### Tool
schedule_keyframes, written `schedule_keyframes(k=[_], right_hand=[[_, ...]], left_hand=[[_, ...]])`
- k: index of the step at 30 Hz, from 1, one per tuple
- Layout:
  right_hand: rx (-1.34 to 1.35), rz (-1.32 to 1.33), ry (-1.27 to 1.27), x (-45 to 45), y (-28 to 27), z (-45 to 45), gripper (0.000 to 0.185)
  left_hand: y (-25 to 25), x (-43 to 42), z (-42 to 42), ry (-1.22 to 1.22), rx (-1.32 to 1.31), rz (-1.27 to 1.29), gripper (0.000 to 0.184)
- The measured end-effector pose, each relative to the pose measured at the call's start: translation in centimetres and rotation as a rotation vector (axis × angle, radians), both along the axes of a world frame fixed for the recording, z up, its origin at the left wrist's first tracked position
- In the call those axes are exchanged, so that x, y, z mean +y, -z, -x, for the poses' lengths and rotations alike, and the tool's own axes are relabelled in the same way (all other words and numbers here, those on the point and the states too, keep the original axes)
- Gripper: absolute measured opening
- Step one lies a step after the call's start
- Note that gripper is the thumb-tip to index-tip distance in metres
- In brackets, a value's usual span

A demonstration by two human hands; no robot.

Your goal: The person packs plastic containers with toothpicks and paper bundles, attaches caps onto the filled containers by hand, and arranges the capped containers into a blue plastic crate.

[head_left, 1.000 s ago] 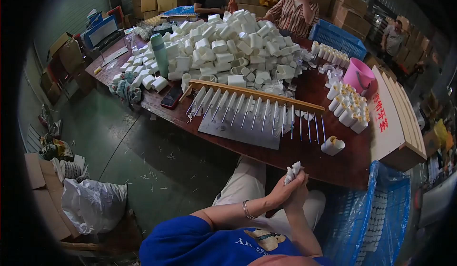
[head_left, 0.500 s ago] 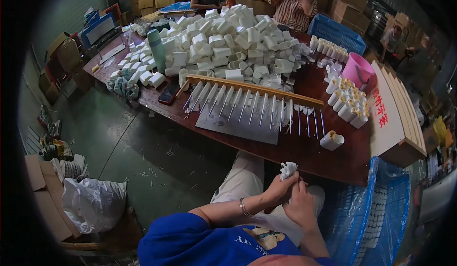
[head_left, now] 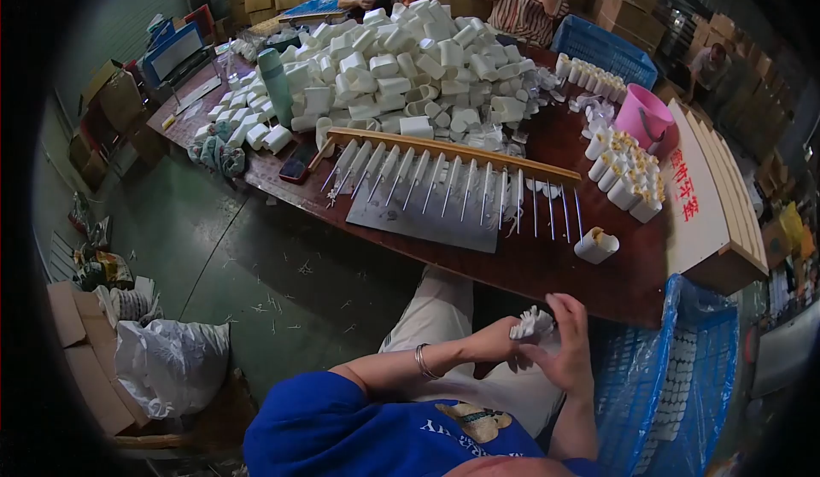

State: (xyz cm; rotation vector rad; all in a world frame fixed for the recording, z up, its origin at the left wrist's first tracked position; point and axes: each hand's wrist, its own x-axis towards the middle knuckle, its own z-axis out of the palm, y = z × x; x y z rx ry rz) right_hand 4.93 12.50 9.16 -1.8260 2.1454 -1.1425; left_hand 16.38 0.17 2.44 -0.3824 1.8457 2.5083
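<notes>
Two bare hands, lifted above the lap, near the front edge of the dark red surface (head_left: 636, 276). Left grip (head_left: 504, 339), bracelet at the wrist: closed around a white bundle (head_left: 533, 327), its ruffled end upward. Right grip (head_left: 565, 340): spread, thumb and fingers apart, just beside the bundle; whether it touches cannot be told.

One wooden bar (head_left: 461, 156), thin metal rods reaching from it toward the person, many bearing white strips; a pale sheet (head_left: 418, 219) lies beneath. One white container (head_left: 596, 245), brownish contents, standing alone near the bar's right end. One group of similar containers (head_left: 628, 178), upright, beside a pink bucket (head_left: 642, 118). One large heap of white containers (head_left: 401, 76), behind the bar. One green bottle (head_left: 274, 86), at the heap's left side. One phone (head_left: 297, 163), near the bar's left end. One blue crate (head_left: 632, 374), plastic-lined, holding rows of white pieces, right of the knees.
</notes>
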Motion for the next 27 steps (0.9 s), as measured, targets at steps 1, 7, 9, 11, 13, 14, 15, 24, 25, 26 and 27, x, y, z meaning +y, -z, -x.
schedule_keyframes(k=[1, 7, 9, 11, 13, 14, 15, 24, 25, 26, 27], right_hand=[[0.003, -0.021, -0.102, -0.4, -0.1, 0.2, 0.058], [-0.174, 0.083, -0.218, -0.9, 4.5, 0.9, 0.035], [-0.162, 0.208, -0.164, -1.1, 5.9, 0.0, 0.027], [-0.23, 0.24, 0.054, -0.9, 7.3, -0.8, 0.015], [-0.243, 0.251, 0.13, -1.0, 8.1, -1.1, 0.013], [-0.257, 0.262, 0.201, -1.0, 8.3, -1.2, 0.011], [-0.259, 0.261, 0.204, -1.1, 8.2, -1.5, 0.011], [-0.231, 0.008, 0.352, -0.7, 8.9, -1.2, 0.023], [-0.346, -0.036, 0.422, -0.6, 9.0, -1.3, 0.024], [-0.46, -0.081, 0.497, -0.4, 9.1, -1.2, 0.025], [-0.46, -0.082, 0.503, -0.2, 9.3, -1.0, 0.025]], left_hand=[[0.4, 0.0, 0.1, 0.115, -0.03, 0.089, 0.016], [1.2, -0.5, 0.6, 0.246, -0.135, 0.148, 0.007], [1.6, -0.4, 0.7, 0.28, -0.162, 0.156, 0.007], [1.9, 0.0, 0.8, 0.193, -0.035, 0.29, 0.014], [2.2, 0.2, 1.0, 0.184, -0.091, 0.298, 0.02], [2.3, 0.3, 1.0, 0.171, -0.147, 0.307, 0.026], [2.0, 0.3, 1.0, 0.174, -0.149, 0.306, 0.026], [-0.2, 0.8, 1.4, 0.145, -0.252, 0.954, 0.019], [0.2, 1.1, 1.5, 0.12, -0.215, 1.097, 0.017], [0.8, 1.5, 1.6, 0.098, -0.171, 1.24, 0.015], [1.7, 1.9, 1.8, 0.103, -0.168, 1.237, 0.015]])
